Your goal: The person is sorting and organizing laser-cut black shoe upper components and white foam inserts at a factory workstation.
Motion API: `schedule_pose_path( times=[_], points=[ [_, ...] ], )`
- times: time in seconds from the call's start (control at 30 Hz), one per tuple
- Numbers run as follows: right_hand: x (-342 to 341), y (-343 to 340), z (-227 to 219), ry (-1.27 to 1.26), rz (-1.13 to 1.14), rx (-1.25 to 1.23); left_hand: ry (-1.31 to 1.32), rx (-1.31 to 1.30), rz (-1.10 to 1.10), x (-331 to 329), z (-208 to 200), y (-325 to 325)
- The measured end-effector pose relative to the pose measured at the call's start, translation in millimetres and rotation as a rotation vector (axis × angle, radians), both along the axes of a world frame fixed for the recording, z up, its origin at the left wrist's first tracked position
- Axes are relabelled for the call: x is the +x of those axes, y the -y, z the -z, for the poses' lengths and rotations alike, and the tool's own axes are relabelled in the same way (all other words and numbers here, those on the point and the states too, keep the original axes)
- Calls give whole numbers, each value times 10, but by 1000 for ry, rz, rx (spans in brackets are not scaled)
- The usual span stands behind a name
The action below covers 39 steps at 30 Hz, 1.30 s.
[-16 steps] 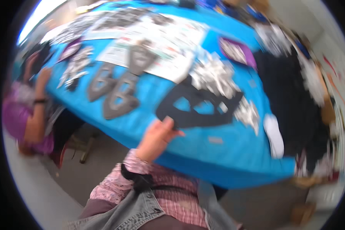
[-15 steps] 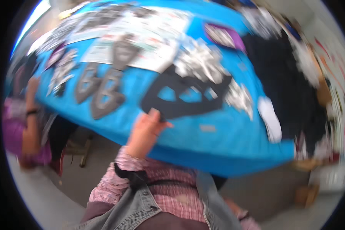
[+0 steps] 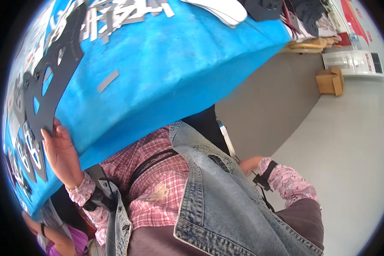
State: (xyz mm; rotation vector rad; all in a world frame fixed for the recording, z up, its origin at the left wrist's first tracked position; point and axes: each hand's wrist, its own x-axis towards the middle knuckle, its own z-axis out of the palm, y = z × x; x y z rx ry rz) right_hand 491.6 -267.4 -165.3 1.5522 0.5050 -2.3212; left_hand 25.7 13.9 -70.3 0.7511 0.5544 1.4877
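The right hand hangs beside the open denim jacket; its fingers are hidden, so I cannot tell how they stand. The left hand pinches the near end of a black cut-out panel between thumb and fingers. The panel slants along the left part of the blue-covered bench, near grey cut-out pieces. A grey strip lies right of the panel; farther off are a heap of grey and white strips and, to its right, a white sole-shaped piece.
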Motion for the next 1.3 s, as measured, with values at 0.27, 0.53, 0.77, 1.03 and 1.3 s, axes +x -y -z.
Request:
schedule_pose_path(
  times=[0.27, 0.53, 0.77, 1.03, 1.3],
  points=[
    [112, 1153, 393, -113, -135, -28, -17, -55, 51, -36, -17, -51],
    [939, 2039, 608, -200, -137, 218, -61, -74, -88, 84, -69, 65],
    [1181, 2150, 604, 205, -83, 22, -66, -93, -100, 200, -188, 90],
    [878, 1130, -12, 927, -489, 348, -63, -133, -17, 203, -288, 43],
    [-721, -2383, -1543, -6, 256, 1324, -142, -105, -6, 212, -425, 181]
  ],
)
